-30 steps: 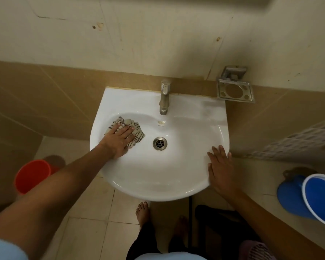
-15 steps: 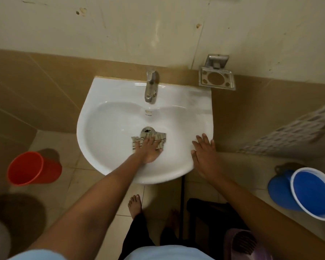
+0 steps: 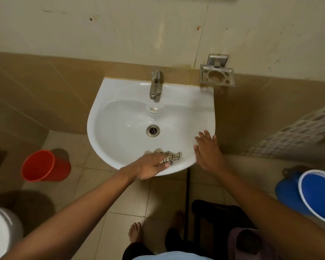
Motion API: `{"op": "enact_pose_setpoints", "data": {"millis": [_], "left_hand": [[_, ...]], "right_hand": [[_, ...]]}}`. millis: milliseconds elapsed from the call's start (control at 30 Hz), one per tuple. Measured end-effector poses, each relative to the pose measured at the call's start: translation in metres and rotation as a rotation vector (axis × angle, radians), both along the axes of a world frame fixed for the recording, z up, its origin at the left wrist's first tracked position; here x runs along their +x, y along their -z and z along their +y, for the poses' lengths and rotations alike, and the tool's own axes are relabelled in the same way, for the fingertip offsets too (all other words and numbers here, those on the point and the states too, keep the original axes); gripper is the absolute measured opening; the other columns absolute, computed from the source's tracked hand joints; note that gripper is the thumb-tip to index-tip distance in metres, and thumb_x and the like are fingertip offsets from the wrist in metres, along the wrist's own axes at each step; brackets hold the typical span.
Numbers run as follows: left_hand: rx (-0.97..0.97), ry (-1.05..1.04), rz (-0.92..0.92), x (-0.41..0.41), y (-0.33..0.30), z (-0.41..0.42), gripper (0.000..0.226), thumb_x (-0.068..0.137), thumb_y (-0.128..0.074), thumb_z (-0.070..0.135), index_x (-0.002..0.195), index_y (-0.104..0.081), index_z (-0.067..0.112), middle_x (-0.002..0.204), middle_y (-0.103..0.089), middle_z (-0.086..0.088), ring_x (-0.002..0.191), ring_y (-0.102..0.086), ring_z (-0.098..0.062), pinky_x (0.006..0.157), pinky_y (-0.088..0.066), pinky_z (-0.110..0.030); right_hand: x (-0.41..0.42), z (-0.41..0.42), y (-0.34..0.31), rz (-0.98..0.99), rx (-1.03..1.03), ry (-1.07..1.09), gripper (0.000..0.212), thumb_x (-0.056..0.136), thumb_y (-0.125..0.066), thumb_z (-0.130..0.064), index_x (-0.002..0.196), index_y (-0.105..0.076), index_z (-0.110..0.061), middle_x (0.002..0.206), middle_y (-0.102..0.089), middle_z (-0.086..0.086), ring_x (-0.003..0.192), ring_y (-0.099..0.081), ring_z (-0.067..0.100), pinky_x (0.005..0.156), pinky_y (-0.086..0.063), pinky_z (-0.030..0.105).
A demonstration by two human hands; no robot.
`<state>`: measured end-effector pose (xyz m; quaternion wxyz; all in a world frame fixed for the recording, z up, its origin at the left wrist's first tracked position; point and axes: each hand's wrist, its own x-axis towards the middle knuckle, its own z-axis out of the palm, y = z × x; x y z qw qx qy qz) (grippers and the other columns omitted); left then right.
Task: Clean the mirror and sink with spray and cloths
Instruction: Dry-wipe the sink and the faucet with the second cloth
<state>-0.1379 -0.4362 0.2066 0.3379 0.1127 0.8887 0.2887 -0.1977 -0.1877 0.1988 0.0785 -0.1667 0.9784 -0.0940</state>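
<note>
The sink (image 3: 120, 117) is under our cloth (image 3: 170, 156) at its near rim, and we start at the fingers (image 3: 162, 162) of our left hand (image 3: 150, 167): they curl down over the checked cloth and press it against the front lip of the basin, gripping a bunched fold while the rest of the fabric spills out toward the right. The fingers (image 3: 204, 136) of our right hand (image 3: 207, 149) lie flat and spread on the right rim, grasping nothing, only bracing us.

A second ago we had the cloth on the left inner wall of the bowl; half a second ago it covered the drain (image 3: 153, 130); now it has swept down to the near edge, and the drain shows bare again. We judge that the bowl's left side and centre are wiped and that we are finishing the front curve. The right inner wall, the back ledge around the tap (image 3: 155, 85) and the outer rim probably remain.

Moving outward, the empty metal soap holder (image 3: 217, 76) hangs on the wall to the right of the tap. On the floor a red bucket (image 3: 45, 166) stands to the left, well apart from the basin, and a blue bucket (image 3: 319, 196) sits far right. No spray bottle or mirror is in view, so we cannot tell how that half of the job stands.
</note>
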Motion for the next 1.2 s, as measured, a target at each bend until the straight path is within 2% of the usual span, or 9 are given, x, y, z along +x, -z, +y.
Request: {"op": "enact_pose_setpoints", "data": {"millis": [100,233,367,500,667,833,933,1033,1200], "left_hand": [[-0.113,0.108,0.079,0.008,-0.009,-0.038,0.066,0.098,-0.026,0.063,0.154,-0.030,0.029,0.157,-0.037,0.002,0.146,-0.029,-0.018,0.121,-0.019,-0.041],[-0.328,0.210,0.235,0.008,-0.020,-0.107,0.105,0.073,0.009,0.086,0.151,-0.035,0.031,0.153,-0.043,0.005,0.147,-0.030,-0.020,0.119,-0.019,-0.045],[-0.529,0.254,0.388,0.013,-0.025,-0.141,0.090,0.082,0.005,0.070,0.146,-0.043,0.030,0.145,-0.052,0.006,0.140,-0.039,-0.019,0.118,-0.020,-0.047],[-0.502,0.158,0.465,0.035,-0.028,-0.131,0.083,0.085,0.001,0.063,0.141,-0.049,0.029,0.141,-0.054,0.007,0.137,-0.041,-0.018,0.119,-0.016,-0.048],[-0.174,0.071,0.409,0.067,-0.039,-0.091,0.066,0.093,-0.016,0.064,0.138,-0.051,0.031,0.141,-0.055,0.006,0.137,-0.042,-0.017,0.119,-0.018,-0.049],[0.219,-0.299,0.274,0.065,-0.064,-0.077,0.018,0.102,-0.043,0.044,0.101,-0.059,0.035,0.098,-0.068,0.005,0.097,-0.062,-0.020,0.084,-0.044,-0.035],[0.471,-0.561,0.157,0.061,-0.082,-0.075,0.027,0.103,-0.045,0.040,0.117,-0.064,0.026,0.110,-0.069,0.005,0.108,-0.062,-0.019,0.091,-0.049,-0.034],[0.683,-0.756,0.118,0.065,-0.107,-0.072,0.031,0.104,-0.042,0.037,0.123,-0.060,0.019,0.110,-0.067,0.001,0.104,-0.061,-0.018,0.079,-0.053,-0.028],[0.842,-0.847,-0.021,0.070,-0.122,-0.077,0.042,0.102,-0.044,0.045,0.121,-0.064,0.014,0.109,-0.073,-0.014,0.099,-0.071,-0.033,0.075,-0.061,-0.045]], "right_hand": [[0.001,-0.003,0.000,-0.001,0.020,0.023,0.044,0.103,-0.030,-0.025,0.142,-0.041,-0.008,0.156,-0.029,0.011,0.149,-0.011,0.026,0.120,-0.006,0.047],[0.006,-0.008,-0.004,-0.030,0.028,0.077,0.043,0.103,-0.031,-0.022,0.143,-0.040,-0.007,0.156,-0.029,0.012,0.148,-0.010,0.027,0.120,-0.008,0.046],[0.017,-0.017,-0.008,-0.042,-0.001,0.130,0.042,0.102,-0.033,-0.018,0.141,-0.041,-0.004,0.154,-0.030,0.015,0.148,-0.013,0.030,0.120,-0.012,0.048],[0.037,-0.030,-0.012,-0.013,-0.028,0.163,0.040,0.102,-0.035,-0.016,0.138,-0.044,-0.001,0.152,-0.034,0.018,0.146,-0.018,0.033,0.119,-0.017,0.050],[0.072,-0.055,-0.019,-0.021,-0.155,0.203,0.041,0.102,-0.037,-0.016,0.139,-0.043,-0.001,0.153,-0.032,0.018,0.147,-0.016,0.032,0.119,-0.013,0.048],[0.105,-0.096,-0.050,-0.166,-0.461,0.280,0.042,0.104,-0.037,-0.028,0.144,-0.039,-0.016,0.157,-0.029,0.002,0.147,-0.018,0.016,0.117,-0.018,0.034],[0.120,-0.123,-0.076,-0.074,-0.619,0.325,0.041,0.101,-0.043,-0.035,0.138,-0.047,-0.018,0.144,-0.047,-0.002,0.133,-0.042,0.015,0.109,-0.037,0.035],[0.132,-0.149,-0.101,-0.029,-0.762,0.376,0.034,0.097,-0.051,-0.041,0.122,-0.059,-0.019,0.116,-0.066,-0.004,0.104,-0.061,0.009,0.091,-0.053,0.036],[0.148,-0.181,-0.120,-0.097,-0.796,0.322,0.037,0.083,-0.065,-0.049,0.112,-0.060,-0.027,0.098,-0.069,-0.010,0.089,-0.066,0.005,0.076,-0.059,0.031]]}}
